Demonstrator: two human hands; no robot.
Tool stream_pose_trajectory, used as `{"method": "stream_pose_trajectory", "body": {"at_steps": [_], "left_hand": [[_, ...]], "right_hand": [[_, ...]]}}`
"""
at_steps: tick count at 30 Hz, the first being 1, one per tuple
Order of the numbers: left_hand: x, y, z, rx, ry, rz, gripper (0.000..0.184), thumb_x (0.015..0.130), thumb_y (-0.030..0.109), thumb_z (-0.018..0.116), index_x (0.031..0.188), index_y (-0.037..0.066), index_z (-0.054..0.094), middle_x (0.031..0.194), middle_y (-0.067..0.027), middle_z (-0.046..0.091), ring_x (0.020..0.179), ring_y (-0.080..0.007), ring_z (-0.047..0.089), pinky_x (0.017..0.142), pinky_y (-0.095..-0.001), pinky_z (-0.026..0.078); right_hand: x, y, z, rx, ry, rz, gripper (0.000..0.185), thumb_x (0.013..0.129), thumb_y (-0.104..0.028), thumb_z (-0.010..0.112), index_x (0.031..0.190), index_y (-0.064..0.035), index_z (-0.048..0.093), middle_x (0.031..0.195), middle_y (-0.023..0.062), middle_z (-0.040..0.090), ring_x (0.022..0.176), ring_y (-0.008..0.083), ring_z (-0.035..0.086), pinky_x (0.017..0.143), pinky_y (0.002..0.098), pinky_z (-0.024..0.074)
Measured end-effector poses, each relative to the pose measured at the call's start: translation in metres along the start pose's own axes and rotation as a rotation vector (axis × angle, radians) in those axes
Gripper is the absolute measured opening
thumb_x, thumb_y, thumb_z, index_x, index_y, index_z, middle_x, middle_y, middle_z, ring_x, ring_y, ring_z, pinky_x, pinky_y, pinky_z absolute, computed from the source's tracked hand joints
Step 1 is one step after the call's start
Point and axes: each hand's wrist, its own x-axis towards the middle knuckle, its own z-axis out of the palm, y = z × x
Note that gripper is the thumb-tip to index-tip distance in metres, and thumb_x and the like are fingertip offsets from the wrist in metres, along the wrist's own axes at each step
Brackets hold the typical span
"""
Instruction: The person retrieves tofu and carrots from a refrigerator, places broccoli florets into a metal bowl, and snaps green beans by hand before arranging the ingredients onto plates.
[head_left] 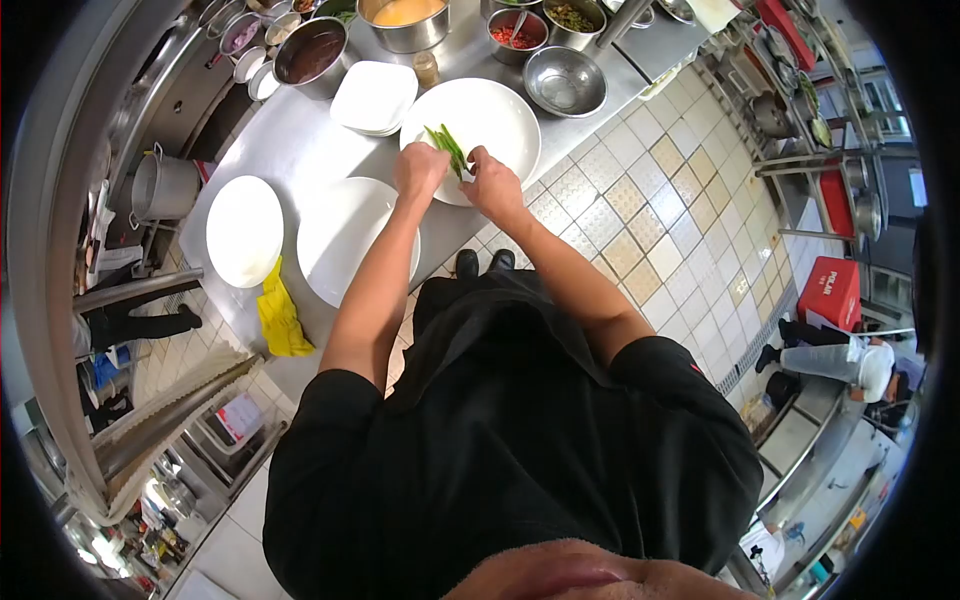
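Note:
Thin green stalks (447, 146) lie slanted over a large round white plate (495, 112) near the table's edge. My left hand (422, 170) is closed, its fingertips pinching the stalks from the left side. On the right, my right hand (492, 187) has its fingers curled together at the lower ends of the same stalks; the exact contact is partly hidden by the fingers. Both hands are over the near half of the plate. A second large white plate (345, 235) sits partly under my left forearm.
An oval white plate (245, 232) and a yellow cloth (282, 315) are on the left. Stacked square plates (374, 97), a small jar (426, 69), an empty metal bowl (565, 82) and a pot of dark sauce (312, 58) stand beyond. Another person (835, 360) is far right.

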Motion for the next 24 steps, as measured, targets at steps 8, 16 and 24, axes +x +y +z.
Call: {"method": "stream_pose_trajectory", "body": {"at_steps": [8, 16, 24], "left_hand": [[-0.017, 0.007, -0.009, -0.023, 0.02, 0.013, 0.029, 0.073, 0.031, 0.059, 0.077, 0.004, 0.07, 0.079, -0.018, 0.067, 0.076, -0.0362, 0.065, 0.069, -0.0433, 0.05], [-0.058, -0.021, -0.014, -0.318, 0.044, 0.116, 0.042, 0.084, 0.034, 0.065, 0.069, -0.004, 0.059, 0.056, -0.0122, 0.051, 0.052, -0.021, 0.048, 0.053, -0.0378, 0.04], [-0.124, -0.026, 0.013, -0.772, -0.362, -0.269, 0.035, 0.091, 0.035, 0.059, 0.076, 0.004, 0.058, 0.055, 0.0018, 0.045, 0.047, -0.0071, 0.043, 0.041, -0.0236, 0.034]], "right_hand": [[0.01, 0.003, 0.019, 0.022, 0.084, 0.105, 0.031, 0.077, -0.011, 0.062, 0.105, -0.006, 0.051, 0.078, 0.0125, 0.068, 0.077, 0.0332, 0.066, 0.069, 0.044, 0.0518], [-0.002, 0.019, -0.05, 0.257, 0.226, 0.111, 0.037, 0.072, -0.027, 0.075, 0.093, -0.0036, 0.057, 0.078, 0.0135, 0.066, 0.076, 0.0328, 0.065, 0.067, 0.0418, 0.0503], [0.095, 0.187, -0.113, 0.534, 0.704, 0.611, 0.052, 0.074, -0.041, 0.074, 0.093, 0.0038, 0.055, 0.073, 0.0163, 0.06, 0.067, 0.0245, 0.06, 0.06, 0.0355, 0.0485]]}}
